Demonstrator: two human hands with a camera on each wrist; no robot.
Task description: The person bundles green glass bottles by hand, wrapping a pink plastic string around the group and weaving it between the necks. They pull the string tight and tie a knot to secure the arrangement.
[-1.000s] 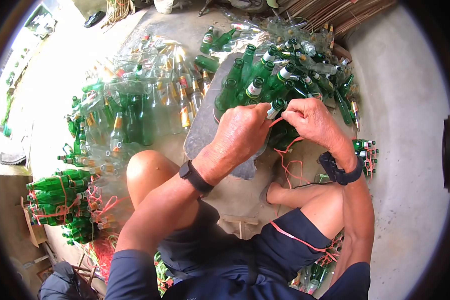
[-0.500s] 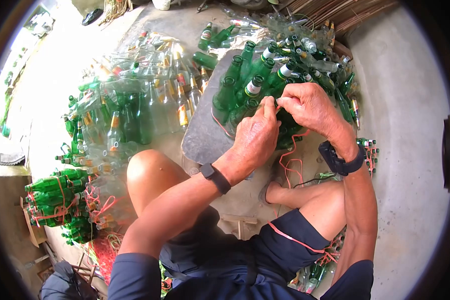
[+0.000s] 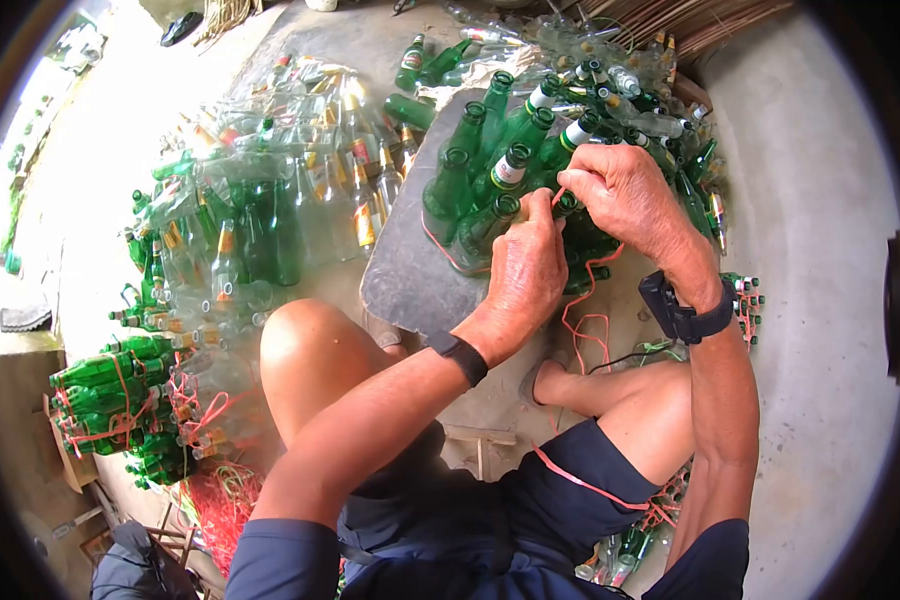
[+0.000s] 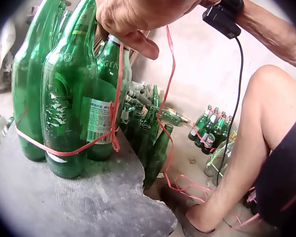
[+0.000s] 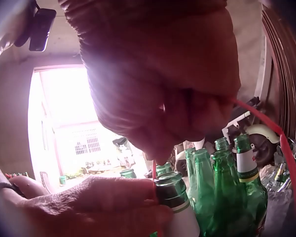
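Several green bottles (image 3: 448, 190) stand upright in a cluster on a grey slab (image 3: 410, 285), red twine (image 4: 84, 148) tied round their lower part with a knot at one side. My left hand (image 3: 528, 270) pinches the twine beside a bottle neck at the cluster's near right corner. Just above it my right hand (image 3: 632, 205) grips the same strand between thumb and curled fingers. In the right wrist view a short taut length of twine (image 5: 154, 170) runs between the hands, next to a bottle mouth (image 5: 170, 180). A loose tail of twine (image 4: 171, 74) hangs down to the floor.
Many clear and green bottles (image 3: 260, 220) stand to the left of the slab, and more lie behind it. Tied bundles of green bottles (image 3: 110, 395) rest at the far left. A wall (image 3: 810, 300) rises at the right; a small wooden stool (image 3: 480, 440) is between the legs.
The left hand has moved right and the strand between the hands has become shorter and steeper. The right hand has shifted slightly up and right, its grip on the twine kept.
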